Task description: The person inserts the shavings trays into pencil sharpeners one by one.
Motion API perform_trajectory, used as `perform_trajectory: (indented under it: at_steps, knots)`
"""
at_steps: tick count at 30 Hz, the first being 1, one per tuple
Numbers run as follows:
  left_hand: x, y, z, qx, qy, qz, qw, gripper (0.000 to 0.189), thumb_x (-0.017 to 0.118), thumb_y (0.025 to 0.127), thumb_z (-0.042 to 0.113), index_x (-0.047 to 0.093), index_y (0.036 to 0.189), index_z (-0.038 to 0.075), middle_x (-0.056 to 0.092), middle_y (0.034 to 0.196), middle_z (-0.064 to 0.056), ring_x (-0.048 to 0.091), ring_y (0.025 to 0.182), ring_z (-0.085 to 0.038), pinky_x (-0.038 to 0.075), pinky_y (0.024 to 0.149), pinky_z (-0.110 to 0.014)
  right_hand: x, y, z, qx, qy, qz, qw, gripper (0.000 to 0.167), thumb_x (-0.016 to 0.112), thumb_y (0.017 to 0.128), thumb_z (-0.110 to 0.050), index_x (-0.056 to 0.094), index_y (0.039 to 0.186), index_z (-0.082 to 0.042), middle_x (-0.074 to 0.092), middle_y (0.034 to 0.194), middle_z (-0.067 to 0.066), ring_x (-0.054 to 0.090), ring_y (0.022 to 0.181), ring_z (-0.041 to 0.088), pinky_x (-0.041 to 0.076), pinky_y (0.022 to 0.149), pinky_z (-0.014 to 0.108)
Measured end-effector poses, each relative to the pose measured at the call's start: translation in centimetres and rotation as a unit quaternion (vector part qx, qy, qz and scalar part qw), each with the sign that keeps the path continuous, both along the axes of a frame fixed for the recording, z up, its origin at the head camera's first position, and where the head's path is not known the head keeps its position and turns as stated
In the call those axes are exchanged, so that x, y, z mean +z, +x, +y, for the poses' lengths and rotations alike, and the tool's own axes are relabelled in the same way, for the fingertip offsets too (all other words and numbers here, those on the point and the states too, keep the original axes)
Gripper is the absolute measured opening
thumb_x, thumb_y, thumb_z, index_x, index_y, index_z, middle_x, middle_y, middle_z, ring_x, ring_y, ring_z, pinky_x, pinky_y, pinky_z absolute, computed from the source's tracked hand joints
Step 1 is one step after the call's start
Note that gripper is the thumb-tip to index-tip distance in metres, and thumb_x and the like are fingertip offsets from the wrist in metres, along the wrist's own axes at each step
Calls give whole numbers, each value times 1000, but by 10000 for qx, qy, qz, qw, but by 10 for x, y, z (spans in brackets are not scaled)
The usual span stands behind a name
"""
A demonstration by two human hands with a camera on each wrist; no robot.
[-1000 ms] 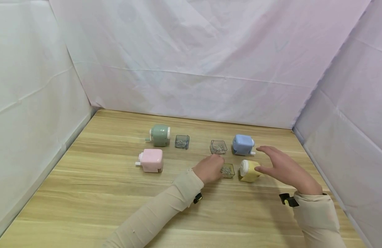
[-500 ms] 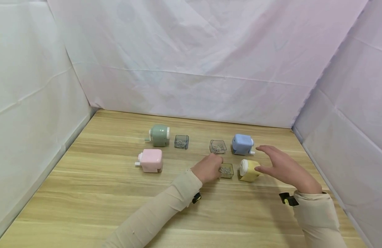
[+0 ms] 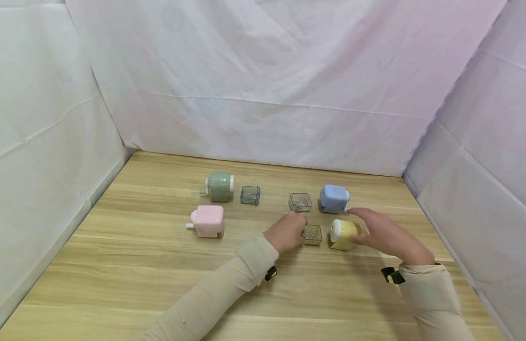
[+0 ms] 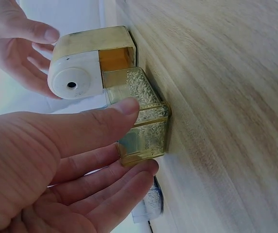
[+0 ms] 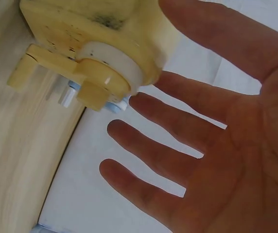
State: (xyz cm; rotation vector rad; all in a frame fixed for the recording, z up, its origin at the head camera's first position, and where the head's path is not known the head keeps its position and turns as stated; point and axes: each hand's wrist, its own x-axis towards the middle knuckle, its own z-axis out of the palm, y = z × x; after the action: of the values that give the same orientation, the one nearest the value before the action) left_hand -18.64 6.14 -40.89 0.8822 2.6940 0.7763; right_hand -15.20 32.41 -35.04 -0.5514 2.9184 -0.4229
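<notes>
My left hand (image 3: pixel 285 232) pinches a clear yellow shavings drawer (image 4: pixel 153 137) between thumb and fingers. Pencil shavings fill part of that drawer, which stands on the table in front of a yellow pencil sharpener (image 3: pixel 343 236). In the left wrist view, the sharpener's drawer slot (image 4: pixel 115 58) faces the drawer. Behind the sharpener, my right hand (image 3: pixel 388 237) is spread with fingers fairly straight. Its thumb and fingers lie on either side of the sharpener's body; whether they touch it I cannot tell. The right wrist view shows the sharpener's crank (image 5: pixel 56 63) beside my fingertips.
A blue sharpener (image 3: pixel 333 199) stands behind the yellow one, with a clear drawer of shavings (image 3: pixel 300 202) to its left. Farther left are a green sharpener (image 3: pixel 220 186), another shavings drawer (image 3: pixel 250 195) and a pink sharpener (image 3: pixel 209 221). White cloth walls (image 3: pixel 263 128) edge the wooden table.
My right hand has moved a little left and closer around the yellow sharpener. My left hand and the drawer have shifted very slightly left since the first frame.
</notes>
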Motion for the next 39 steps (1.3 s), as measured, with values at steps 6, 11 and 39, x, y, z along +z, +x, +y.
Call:
perform_trajectory:
  at_steps: [6,11,39]
  knots:
    - [0,1,1,-3,-25,57,10000,15,86,90,2,74,99,2,67,81,-1,51,67,-9,48,60,-20,-8,-3,-4,159,134,-26,9998,62,91,81,-11,68,138,-1,76,119,17,71,104,35,59,91,57]
    - [0,1,3,-7,-30,89,10000,17,87,89,2,76,102,1,70,83,-2,51,67,-8,49,61,-19,-13,-5,-5,193,209,86,9996,54,92,80,-8,73,130,-4,75,106,8,66,92,25,57,82,49]
    - [-2,-4,29,36,-90,-30,9999,42,86,90,5,74,130,0,79,118,-10,66,86,-12,60,86,-21,-15,-6,-5,165,163,129,9996,49,92,81,-8,73,126,-2,77,108,12,69,92,27,58,82,52]
